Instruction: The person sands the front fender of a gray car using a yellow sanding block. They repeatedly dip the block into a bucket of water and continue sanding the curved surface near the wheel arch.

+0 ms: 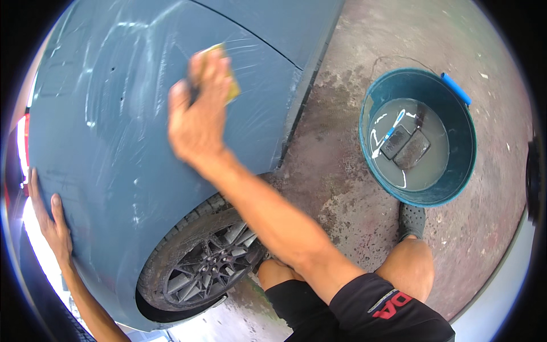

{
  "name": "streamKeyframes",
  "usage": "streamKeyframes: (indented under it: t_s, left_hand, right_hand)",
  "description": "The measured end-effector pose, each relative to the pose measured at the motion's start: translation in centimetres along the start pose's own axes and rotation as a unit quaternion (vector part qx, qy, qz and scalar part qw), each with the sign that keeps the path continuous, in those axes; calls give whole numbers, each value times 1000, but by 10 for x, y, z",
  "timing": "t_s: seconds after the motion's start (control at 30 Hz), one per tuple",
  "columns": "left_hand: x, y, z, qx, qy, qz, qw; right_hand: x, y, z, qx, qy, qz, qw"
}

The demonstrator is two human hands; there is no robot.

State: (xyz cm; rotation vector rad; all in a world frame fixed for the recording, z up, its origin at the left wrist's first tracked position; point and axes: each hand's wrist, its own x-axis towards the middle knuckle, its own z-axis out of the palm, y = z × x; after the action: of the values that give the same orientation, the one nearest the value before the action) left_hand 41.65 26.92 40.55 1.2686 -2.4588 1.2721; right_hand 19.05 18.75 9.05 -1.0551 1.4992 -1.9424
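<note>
Head view, looking down: a yellow pad [233, 89] lies against a blue-grey car panel [151, 165], above the wheel and mostly covered by the person's right hand [200, 117]. That hand, slightly blurred, holds the pad to the metal, fingers laid over it and thumb apart. The left hand [55, 229] grasps nothing; it rests spread on the panel's far left edge, perhaps as a brace. Pale, wet-looking streaks run over the panel around the pad. The step in hand appears to be rubbing the panel down; the next move would call for a flat pad, even pressure and care near the seam at upper right. Below is a wheel [212, 263] with dark spokes. To the right, on a stained floor [342, 194], a teal bucket [460, 128] holds cloudy water [436, 170], two dark blocks [412, 149] and a blue-and-white stick [390, 134]. A dark clog [413, 216] stands just beside it.
</note>
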Motion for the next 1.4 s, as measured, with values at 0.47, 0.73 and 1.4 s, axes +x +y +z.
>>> streamKeyframes:
  t_s: [0.47, 0.73, 1.4]
  left_hand:
    - [-9, -11, -2, 4, -7, 3, 1000]
    - [-1, -8, -2, 37, -8, 23, 999]
    - [-7, -24, -3, 45, -10, 25, 999]
  right_hand:
    - [37, 61, -7, 168, 143, 103, 970]
    - [58, 25, -7, 154, 125, -59, 978]
    - [43, 41, -20, 124, 68, -56, 988]
